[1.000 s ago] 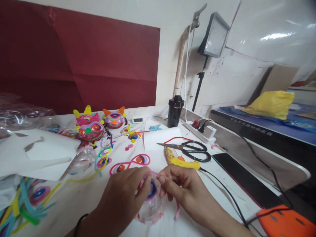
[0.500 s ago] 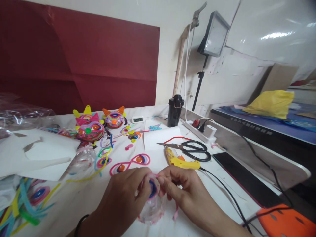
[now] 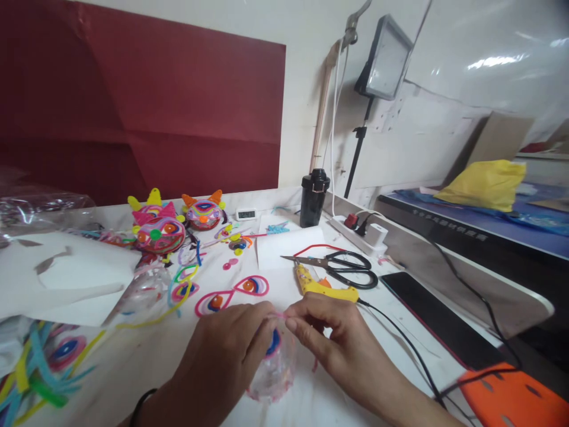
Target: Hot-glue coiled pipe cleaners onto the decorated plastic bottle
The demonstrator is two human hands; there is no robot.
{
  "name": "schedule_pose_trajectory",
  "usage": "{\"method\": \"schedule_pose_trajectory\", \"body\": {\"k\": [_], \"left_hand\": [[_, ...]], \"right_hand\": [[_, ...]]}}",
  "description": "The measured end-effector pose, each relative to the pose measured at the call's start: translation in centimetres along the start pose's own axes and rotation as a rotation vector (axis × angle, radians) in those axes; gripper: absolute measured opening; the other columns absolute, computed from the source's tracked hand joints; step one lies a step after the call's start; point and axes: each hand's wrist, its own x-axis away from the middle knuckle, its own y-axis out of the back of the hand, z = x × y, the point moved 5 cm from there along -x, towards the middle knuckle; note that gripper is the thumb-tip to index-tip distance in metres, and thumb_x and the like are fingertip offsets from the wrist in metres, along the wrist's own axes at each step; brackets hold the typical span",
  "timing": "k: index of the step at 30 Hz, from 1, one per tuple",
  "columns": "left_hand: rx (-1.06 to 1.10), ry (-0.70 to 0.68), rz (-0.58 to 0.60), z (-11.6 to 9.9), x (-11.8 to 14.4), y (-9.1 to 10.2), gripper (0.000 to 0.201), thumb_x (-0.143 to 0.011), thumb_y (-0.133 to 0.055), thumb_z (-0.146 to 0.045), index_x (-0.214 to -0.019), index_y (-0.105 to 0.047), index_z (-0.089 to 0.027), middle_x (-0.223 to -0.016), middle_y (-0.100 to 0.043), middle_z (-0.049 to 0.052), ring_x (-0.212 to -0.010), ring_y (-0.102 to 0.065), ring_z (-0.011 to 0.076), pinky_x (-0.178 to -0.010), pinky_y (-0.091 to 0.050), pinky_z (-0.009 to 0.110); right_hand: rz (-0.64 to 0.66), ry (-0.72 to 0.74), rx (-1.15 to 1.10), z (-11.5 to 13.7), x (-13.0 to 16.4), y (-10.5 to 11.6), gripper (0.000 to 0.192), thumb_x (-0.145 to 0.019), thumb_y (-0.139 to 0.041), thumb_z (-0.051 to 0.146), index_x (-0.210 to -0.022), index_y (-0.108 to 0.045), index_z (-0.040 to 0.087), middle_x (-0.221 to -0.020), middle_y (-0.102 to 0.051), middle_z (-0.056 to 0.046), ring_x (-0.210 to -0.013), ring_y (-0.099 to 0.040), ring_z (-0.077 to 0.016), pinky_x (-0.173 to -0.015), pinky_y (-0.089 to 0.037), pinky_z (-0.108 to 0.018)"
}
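My left hand (image 3: 224, 350) is closed round a clear plastic rounded piece (image 3: 272, 376) with pinkish trim on its lower rim. A dark blue eye shape (image 3: 274, 342) edged in pink sits on its upper part, half covered by my left thumb. At the top edge, thumb and finger of my right hand (image 3: 331, 341) pinch a thin pink strip (image 3: 279, 315), whose loose end hangs below that hand. The two hands' fingertips nearly meet there. Just beyond them lie a yellow glue gun (image 3: 331, 292) and black-handled scissors (image 3: 344, 268).
Orange eye shapes with pink loops (image 3: 233, 295) lie ahead. Decorated masks (image 3: 159, 234) stand at back left, near colourful strips (image 3: 40, 367) and white paper (image 3: 75, 279). To the right are a phone (image 3: 438, 320), a power strip (image 3: 358, 234), a black bottle (image 3: 314, 198) and a cable.
The plastic piece has turned slightly under my hands, and my left thumb covers the eye shape differently. Both hands keep their grip near the top edge. The camera view has shifted a little.
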Motion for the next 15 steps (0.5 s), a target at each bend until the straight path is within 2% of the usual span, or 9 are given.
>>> {"method": "schedule_pose_trajectory", "body": {"k": [6, 9, 13, 15], "left_hand": [[-0.056, -0.054, -0.047, -0.87, 0.05, 0.12, 0.048, -0.114, -0.034, -0.027, -0.071, -0.055, -0.023, -0.071, -0.078, 0.002, -0.055, -0.075, 0.0164, -0.044, -0.049, 0.027], [-0.077, -0.036, -0.063, -0.62, 0.29, -0.02, 0.049, -0.114, -0.033, -0.029, -0.071, -0.056, -0.022, -0.068, -0.077, 0.001, -0.051, -0.074, 0.0166, -0.044, -0.047, 0.028], [-0.071, -0.017, -0.069, -0.22, 0.53, -0.25, 0.049, -0.114, -0.033, -0.031, -0.074, -0.059, -0.022, -0.067, -0.076, 0.001, -0.050, -0.073, 0.0169, -0.043, -0.047, 0.029], [-0.066, -0.011, -0.069, -0.17, 0.50, -0.24, 0.048, -0.114, -0.033, -0.031, -0.076, -0.060, -0.021, -0.063, -0.074, -0.001, -0.047, -0.072, 0.0160, -0.042, -0.047, 0.028]], "right_hand": [[-0.058, 0.047, 0.085, 0.57, 0.21, -0.29, 0.026, -0.095, -0.057, 0.025, -0.076, -0.074, 0.018, -0.068, -0.071, -0.003, -0.061, -0.062, -0.0153, -0.052, -0.040, -0.025], [-0.076, 0.026, 0.071, 0.18, 0.25, -0.18, 0.026, -0.096, -0.057, 0.026, -0.079, -0.074, 0.019, -0.067, -0.070, -0.002, -0.058, -0.062, -0.0150, -0.053, -0.043, -0.025], [-0.087, -0.014, 0.064, -0.38, 0.41, -0.06, 0.028, -0.098, -0.055, 0.030, -0.075, -0.069, 0.020, -0.060, -0.062, 0.001, -0.046, -0.051, -0.0118, -0.045, -0.038, -0.024], [-0.127, 0.006, 0.075, -0.27, 0.52, 0.00, 0.029, -0.098, -0.055, 0.030, -0.073, -0.067, 0.020, -0.060, -0.061, 0.001, -0.047, -0.052, -0.0120, -0.045, -0.039, -0.024]]}}
